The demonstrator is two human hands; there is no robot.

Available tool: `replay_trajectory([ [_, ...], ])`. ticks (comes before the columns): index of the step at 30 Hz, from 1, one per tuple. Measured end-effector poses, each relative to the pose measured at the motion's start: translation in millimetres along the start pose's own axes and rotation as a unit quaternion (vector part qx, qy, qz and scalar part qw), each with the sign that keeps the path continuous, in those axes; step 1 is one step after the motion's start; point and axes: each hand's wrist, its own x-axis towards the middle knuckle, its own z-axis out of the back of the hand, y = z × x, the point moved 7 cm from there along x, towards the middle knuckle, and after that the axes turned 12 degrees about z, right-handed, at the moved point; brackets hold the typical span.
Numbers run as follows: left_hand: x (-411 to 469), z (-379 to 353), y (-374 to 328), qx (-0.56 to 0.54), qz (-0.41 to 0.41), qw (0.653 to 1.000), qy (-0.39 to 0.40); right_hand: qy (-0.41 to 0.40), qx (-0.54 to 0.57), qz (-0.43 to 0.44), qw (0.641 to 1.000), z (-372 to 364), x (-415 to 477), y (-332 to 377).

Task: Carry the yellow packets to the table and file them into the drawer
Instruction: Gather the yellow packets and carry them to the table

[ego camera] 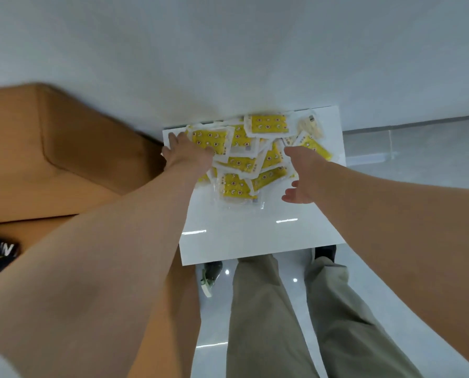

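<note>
Several yellow packets (244,159) in clear wrappers lie in a loose heap on the far half of a small glossy white stand (255,236) against the wall. My left hand (187,155) reaches to the heap's left edge, fingers spread flat over the stand's far left corner and touching a packet there. My right hand (303,178) hovers at the heap's right side, palm turned inward, fingers relaxed and holding nothing. One packet (313,144) lies just beyond its fingers. No drawer or table is in view.
A large brown cardboard box (59,159) stands close to the stand's left side. The white wall rises right behind the heap. Glossy pale floor (418,165) extends to the right. My legs and shoes (271,309) are below the stand's near edge.
</note>
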Motion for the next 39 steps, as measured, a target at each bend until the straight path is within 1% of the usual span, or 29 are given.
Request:
replay_trajectory([
  [3, 17.4, -13.0, -0.2, 0.010, -0.028, 1.000, -0.009, 0.006, 0.006, 0.012, 1.000, -13.2, 13.8, 2.2],
  [6, 20.6, -18.1, 0.4, 0.011, -0.058, 0.997, -0.042, 0.004, -0.015, 0.018, 1.000, -22.5, 22.8, 9.5],
  [8, 18.4, -16.6, 1.5, 0.001, -0.059, 0.996, -0.069, -0.009, -0.031, 0.012, 0.999, -23.1, 26.2, 10.7],
  [10, 15.0, -15.0, 7.9, -0.038, -0.018, 0.997, -0.065, -0.020, -0.040, 0.008, 0.999, -24.1, 27.3, 9.7],
  [12, 13.3, -17.5, 17.2, -0.087, 0.050, 0.994, -0.030, -0.027, -0.040, 0.007, 0.999, -25.6, 28.6, 8.4],
  [14, 12.8, -24.5, 28.8, -0.156, 0.133, 0.979, 0.011, -0.035, -0.026, 0.003, 0.999, -26.1, 28.8, 7.6],
  [15, 11.7, -28.8, 34.5, -0.203, 0.178, 0.962, 0.030, -0.036, -0.013, -0.004, 0.999, -26.1, 28.5, 6.9],
  [17, 9.8, -39.9, 42.9, -0.328, 0.256, 0.906, 0.078, -0.027, 0.026, -0.020, 0.999, -28.5, 28.0, 4.7],
  [18, 8.0, -44.7, 44.4, -0.369, 0.277, 0.881, 0.106, -0.017, 0.048, -0.030, 0.998, -30.4, 28.0, 3.6],
  [19, 7.0, -49.2, 43.4, -0.384, 0.285, 0.868, 0.131, -0.008, 0.066, -0.038, 0.997, -32.1, 27.3, 3.2],
  [20, 7.7, -52.6, 41.7, -0.380, 0.282, 0.869, 0.149, -0.003, 0.081, -0.044, 0.996, -33.7, 28.1, 2.3],
  [22, 7.7, -54.0, 37.9, -0.355, 0.259, 0.883, 0.165, 0.003, 0.098, -0.052, 0.994, -36.0, 29.3, -0.2],
  [24, 6.5, -52.0, 38.8, -0.339, 0.264, 0.892, 0.143, 0.010, 0.106, -0.051, 0.993, -40.2, 29.8, -0.2],
  [26, 2.8, -51.1, 38.4, -0.341, 0.275, 0.889, 0.131, 0.013, 0.107, -0.047, 0.993, -43.7, 31.4, -1.2],
  [30, -4.7, -61.0, 40.3, -0.400, 0.308, 0.846, 0.170, 0.003, 0.081, -0.047, 0.996, -48.1, 36.3, -2.2],
  [33, -5.3, -66.5, 42.4, -0.425, 0.306, 0.828, 0.201, -0.024, 0.045, -0.052, 0.997, -46.5, 37.4, -0.8],
  [36, -10.8, -64.7, 43.7, -0.450, 0.306, 0.802, 0.245, -0.052, -0.001, -0.041, 0.998, -44.9, 38.0, 0.4],
  [38, -13.8, -63.9, 42.7, -0.463, 0.298, 0.787, 0.278, -0.041, 0.002, -0.030, 0.999, -47.9, 39.9, -0.9],
  [39, -15.6, -64.7, 41.5, -0.474, 0.295, 0.776, 0.293, -0.026, 0.021, -0.028, 0.999, -50.8, 41.3, -2.8],
])
